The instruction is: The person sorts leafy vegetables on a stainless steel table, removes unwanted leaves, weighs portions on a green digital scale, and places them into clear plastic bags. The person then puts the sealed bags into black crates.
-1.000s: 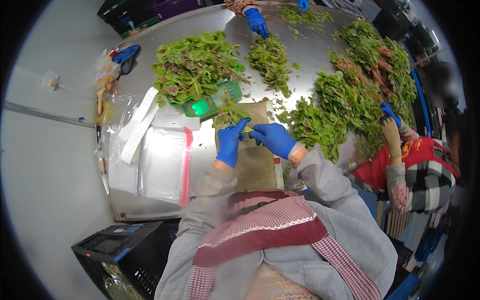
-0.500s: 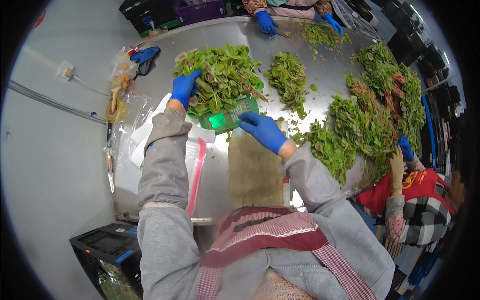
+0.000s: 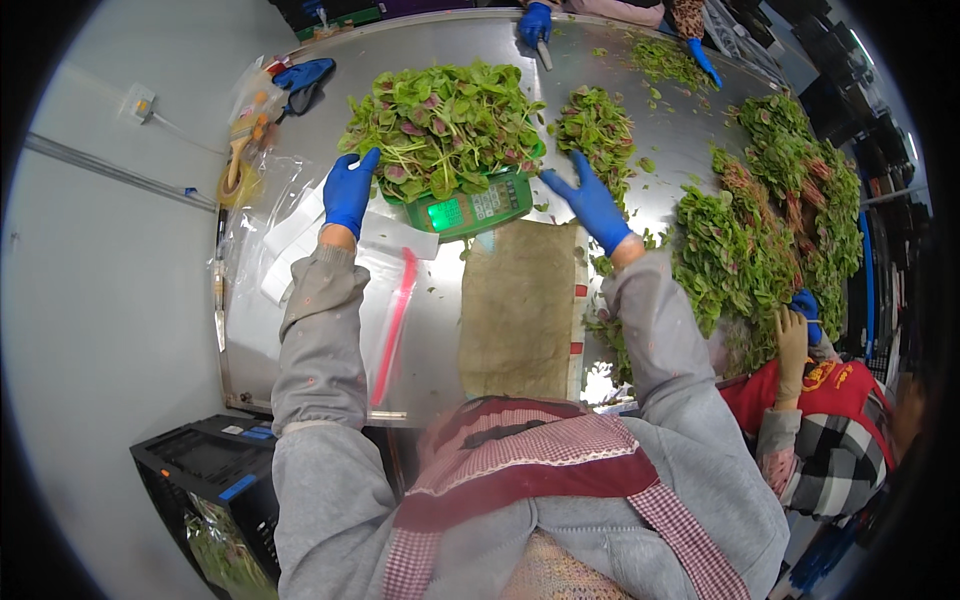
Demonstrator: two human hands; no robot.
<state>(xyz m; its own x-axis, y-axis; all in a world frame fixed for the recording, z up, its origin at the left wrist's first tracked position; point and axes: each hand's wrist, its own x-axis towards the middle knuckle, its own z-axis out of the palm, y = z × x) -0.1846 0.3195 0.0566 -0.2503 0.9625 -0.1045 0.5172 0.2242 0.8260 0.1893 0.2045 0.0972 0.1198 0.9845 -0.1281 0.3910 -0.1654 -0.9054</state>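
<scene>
A heaped pile of leafy greens (image 3: 440,125) with reddish-purple leaf centres rests on a green digital scale (image 3: 487,207), whose display is lit. Beside the pile's lower left edge is my left hand (image 3: 349,194), blue-gloved, its thumb and fingers apart and nothing in it. To the right of the scale, my right hand (image 3: 594,207) stretches out in its blue glove, fingers spread and holding nothing. Its fingertips come close to the scale's right end and to a smaller bunch of greens (image 3: 596,128). A brown cloth (image 3: 517,310) lies flat below the scale.
Plastic bags with a pink strip (image 3: 397,325) lie at left, near a tape roll (image 3: 238,178) and a brush (image 3: 240,135). Big heaps of greens (image 3: 740,240) cover the right side. Co-workers' hands (image 3: 792,335) are at the right and far edges. A black crate (image 3: 205,455) stands lower left.
My left hand has let go of the greens and drawn back to the pile's edge. My right hand has moved right, away from the scale, with its fingers spreading. The view has shifted slightly.
</scene>
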